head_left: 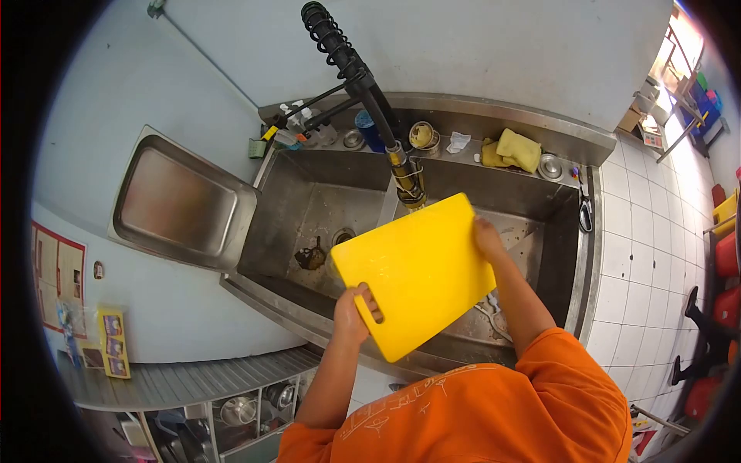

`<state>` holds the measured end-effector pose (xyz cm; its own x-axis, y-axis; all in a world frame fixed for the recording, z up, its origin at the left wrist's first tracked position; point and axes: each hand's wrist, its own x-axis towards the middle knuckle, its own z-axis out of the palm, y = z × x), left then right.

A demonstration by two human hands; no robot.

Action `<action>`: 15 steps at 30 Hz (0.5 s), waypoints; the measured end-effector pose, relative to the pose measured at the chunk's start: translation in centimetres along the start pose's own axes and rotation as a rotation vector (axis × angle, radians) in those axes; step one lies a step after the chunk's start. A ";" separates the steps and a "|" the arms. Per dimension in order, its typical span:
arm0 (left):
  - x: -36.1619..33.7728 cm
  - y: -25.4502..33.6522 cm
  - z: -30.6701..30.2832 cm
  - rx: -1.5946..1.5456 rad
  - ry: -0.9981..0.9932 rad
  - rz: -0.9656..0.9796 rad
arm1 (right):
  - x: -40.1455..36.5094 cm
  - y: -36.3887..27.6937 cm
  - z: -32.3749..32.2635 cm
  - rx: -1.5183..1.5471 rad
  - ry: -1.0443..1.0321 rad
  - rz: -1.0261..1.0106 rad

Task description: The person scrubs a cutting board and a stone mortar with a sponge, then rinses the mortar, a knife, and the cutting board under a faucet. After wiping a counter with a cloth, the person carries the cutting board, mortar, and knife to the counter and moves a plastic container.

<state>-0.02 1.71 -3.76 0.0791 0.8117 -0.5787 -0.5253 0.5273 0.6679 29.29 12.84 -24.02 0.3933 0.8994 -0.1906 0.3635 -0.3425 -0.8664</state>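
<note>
A yellow cutting board (417,270) is held tilted over a steel sink (309,208), under the pull-down faucet head (407,181). My left hand (353,309) grips its lower corner with fingers through the handle slot. My right hand (486,235) holds the board's upper right edge. Orange sleeves cover my upper arms.
On the sink's back ledge sit brushes and bottles (297,123), a blue cup (369,127), a small bowl (421,135), a yellow cloth (515,150) and scissors (583,204). A steel tray (181,201) leans at the left. Dark debris (312,255) lies by the drain. White tiled counter (641,231) runs along the right.
</note>
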 end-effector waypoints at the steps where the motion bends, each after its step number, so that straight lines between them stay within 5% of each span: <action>1: 0.8 -0.6 0.9 -0.049 0.030 0.016 | -0.3 -1.1 -1.9 -0.008 0.006 -0.005; 3: 2.3 -2.0 3.0 -0.143 0.092 0.050 | -2.0 -6.2 -7.5 0.464 0.026 0.319; 6: 4.9 -2.9 6.2 -0.246 0.092 0.226 | -1.3 -5.9 -11.2 0.627 0.193 0.291; 11: 9.2 -3.1 6.6 0.078 0.119 0.165 | -3.6 -6.1 -15.4 0.899 0.201 -0.114; 15: 13.8 -3.7 7.4 0.138 -0.007 0.178 | -6.1 -8.0 -18.6 0.517 0.210 -0.002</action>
<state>9.26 12.83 -10.80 0.0013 0.8967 -0.4427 -0.4108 0.4041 0.8173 39.73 5.06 -7.38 0.5724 0.8083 -0.1380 -0.0760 -0.1153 -0.9904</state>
